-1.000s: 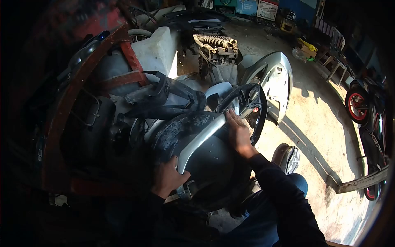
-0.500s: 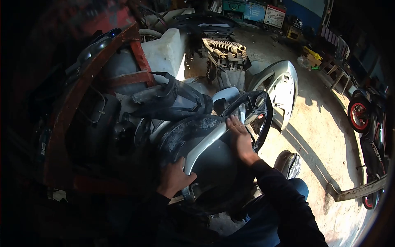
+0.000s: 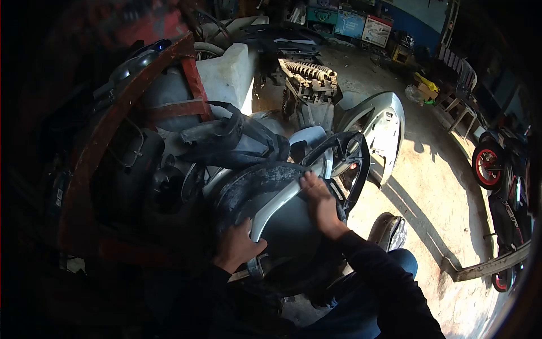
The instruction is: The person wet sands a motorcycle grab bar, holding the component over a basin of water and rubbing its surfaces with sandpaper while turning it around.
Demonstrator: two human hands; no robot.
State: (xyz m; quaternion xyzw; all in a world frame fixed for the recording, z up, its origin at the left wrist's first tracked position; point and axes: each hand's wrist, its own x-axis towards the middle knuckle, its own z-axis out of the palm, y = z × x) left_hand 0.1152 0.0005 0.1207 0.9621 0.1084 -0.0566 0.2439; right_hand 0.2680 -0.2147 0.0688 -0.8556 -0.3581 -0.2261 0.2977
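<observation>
A silver curved bar, resembling a motorcycle trim piece or grab rail, slants across a round dark thing with a scuffed black rim. My left hand is closed around the bar's lower end, thumb on the near side. On its upper end lies my right hand, fingers stretched out and slightly blurred. Just beyond that hand stands a black frame-like plastic part. Black fairing pieces are piled behind the round thing.
A red metal frame rises on the left. Grey body panels lean at the back right, near a coil spring. A dark rounded part lies on the floor by my knee. A motorcycle with a red wheel stands far right.
My right hand has slid slightly down and left along the silver bar. My left hand keeps its hold on the lower end. The whole view has shifted a little.
</observation>
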